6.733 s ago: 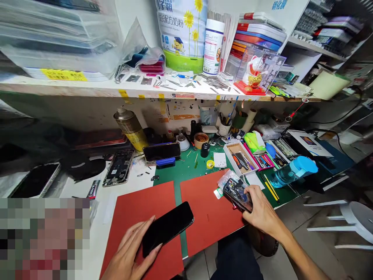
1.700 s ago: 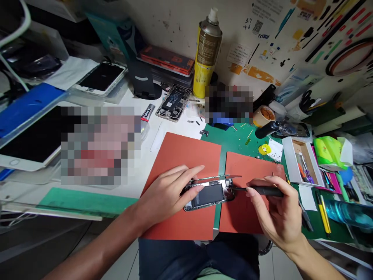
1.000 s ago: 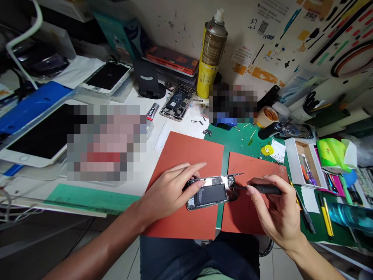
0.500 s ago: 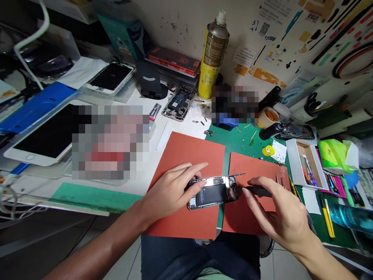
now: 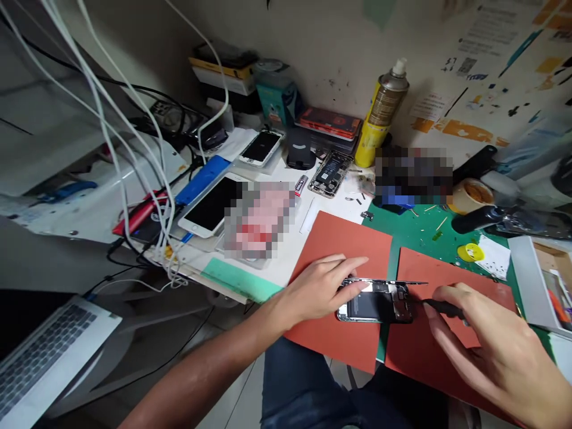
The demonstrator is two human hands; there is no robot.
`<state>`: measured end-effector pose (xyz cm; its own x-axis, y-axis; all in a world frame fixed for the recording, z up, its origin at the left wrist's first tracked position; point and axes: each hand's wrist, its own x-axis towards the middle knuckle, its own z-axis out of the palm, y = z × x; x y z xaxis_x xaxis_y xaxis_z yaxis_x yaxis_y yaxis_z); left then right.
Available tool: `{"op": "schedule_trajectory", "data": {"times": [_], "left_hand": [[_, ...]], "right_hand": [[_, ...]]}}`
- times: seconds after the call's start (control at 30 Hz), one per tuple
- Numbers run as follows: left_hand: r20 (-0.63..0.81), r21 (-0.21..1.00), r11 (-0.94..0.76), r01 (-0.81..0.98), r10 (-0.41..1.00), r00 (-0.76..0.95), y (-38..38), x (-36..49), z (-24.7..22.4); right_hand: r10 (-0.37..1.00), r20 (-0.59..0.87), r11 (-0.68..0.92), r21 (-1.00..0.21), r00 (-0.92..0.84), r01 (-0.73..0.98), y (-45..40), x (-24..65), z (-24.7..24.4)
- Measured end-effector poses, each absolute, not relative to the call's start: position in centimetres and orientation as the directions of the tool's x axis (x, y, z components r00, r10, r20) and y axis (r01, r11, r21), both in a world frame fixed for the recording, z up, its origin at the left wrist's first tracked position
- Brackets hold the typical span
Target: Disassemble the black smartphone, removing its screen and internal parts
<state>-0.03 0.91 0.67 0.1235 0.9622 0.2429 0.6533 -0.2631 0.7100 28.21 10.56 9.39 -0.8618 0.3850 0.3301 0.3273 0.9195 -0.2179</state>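
An opened phone [image 5: 373, 305] lies on the orange-red mats, its black battery and inner parts exposed. Its display [image 5: 404, 282] stands up along the far long edge, seen nearly edge-on. My left hand [image 5: 317, 292] grips the phone's left end, with the thumb on the inner side and the fingers behind the display. My right hand [image 5: 491, 345] pinches a slim black-handled tool [image 5: 444, 308]; its thin tip points at the phone's right end. Whether the tip touches the phone is too small to tell, as is the tool's exact kind.
Another opened phone [image 5: 330, 173], a spray can [image 5: 375, 128] and a white-framed phone [image 5: 212, 205] stand behind the left mat [image 5: 353, 235]. A yellow cup [image 5: 471, 252] and a white box [image 5: 531, 280] are to the right. White cables [image 5: 129, 149] hang at left above a laptop [image 5: 58, 351].
The camera view has turned left, so everything sits further right in the picture and a laptop and cables show. Both hands keep their holds on the phone and the tool.
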Motion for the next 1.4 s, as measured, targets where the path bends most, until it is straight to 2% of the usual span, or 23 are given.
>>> {"op": "schedule_trajectory", "data": {"times": [0.47,0.77,1.13,1.4], "left_hand": [[0.274,0.672,-0.281,0.685,0.954,0.123,1.2,-0.2,0.3],[0.26,0.675,-0.271,0.687,0.958,0.122,1.3,-0.2,0.5],[0.288,0.662,-0.287,0.692,0.95,0.119,1.4,-0.1,0.5],[0.275,0.694,-0.283,0.662,0.954,0.119,1.4,-0.2,0.5]], "right_hand": [[0.453,0.322,0.885,-0.27,-0.831,0.378,10.4,27.2,10.0],[0.442,0.377,0.895,-0.238,-0.814,0.377,10.4,27.4,9.7],[0.496,0.391,0.868,-0.257,-0.775,0.425,10.0,27.6,9.4],[0.505,0.439,0.863,-0.24,-0.743,0.445,9.7,27.7,8.5]]}}
